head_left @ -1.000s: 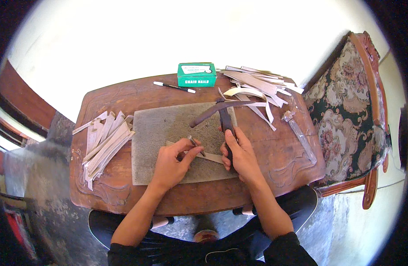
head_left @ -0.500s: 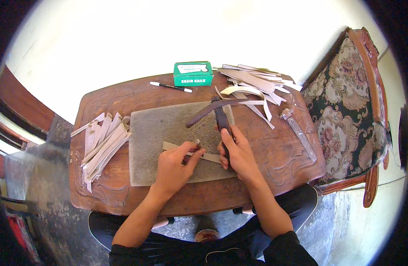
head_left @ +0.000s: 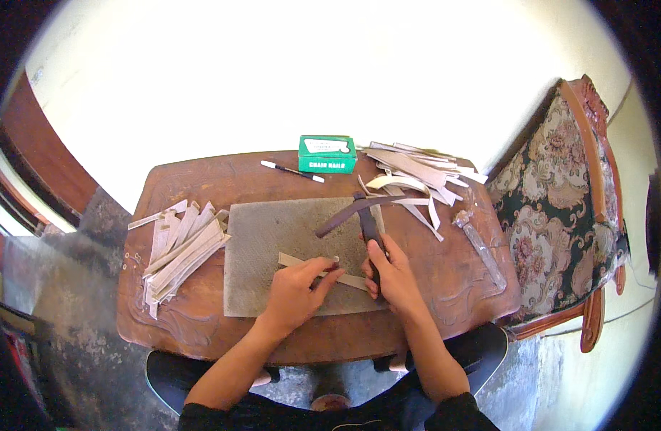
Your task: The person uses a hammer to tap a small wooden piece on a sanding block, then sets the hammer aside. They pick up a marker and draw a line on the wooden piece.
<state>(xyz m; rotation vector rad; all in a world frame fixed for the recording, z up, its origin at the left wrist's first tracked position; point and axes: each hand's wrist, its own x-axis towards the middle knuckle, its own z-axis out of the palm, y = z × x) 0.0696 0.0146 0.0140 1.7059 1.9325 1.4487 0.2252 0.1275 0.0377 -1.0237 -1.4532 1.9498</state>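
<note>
My left hand [head_left: 299, 291] is closed in a pinch around a small piece with a pale rounded top [head_left: 336, 259]; its kind is mostly hidden by the fingers. It is over a narrow beige strip [head_left: 357, 281] that lies slantwise on a grey rectangular mat [head_left: 255, 262]. In my right hand [head_left: 392, 271] is a dark hammer [head_left: 364, 210], gripped by its handle, with its long, thin, curved head raised over the mat. The strip's right end passes close to the right hand's fingers.
On the carved wooden table [head_left: 194, 337] lie a strip pile [head_left: 186, 255] at left and another pile [head_left: 416, 169] at far right. A green box [head_left: 327, 162], a marker pen [head_left: 292, 171] and a clear wrapped tool-like thing [head_left: 481, 251] lie around the mat. A floral chair [head_left: 542, 215] stands at right.
The whole view has shifted, so the table sits lower in the picture. Both hands keep their grips and nearly the same places over the mat.
</note>
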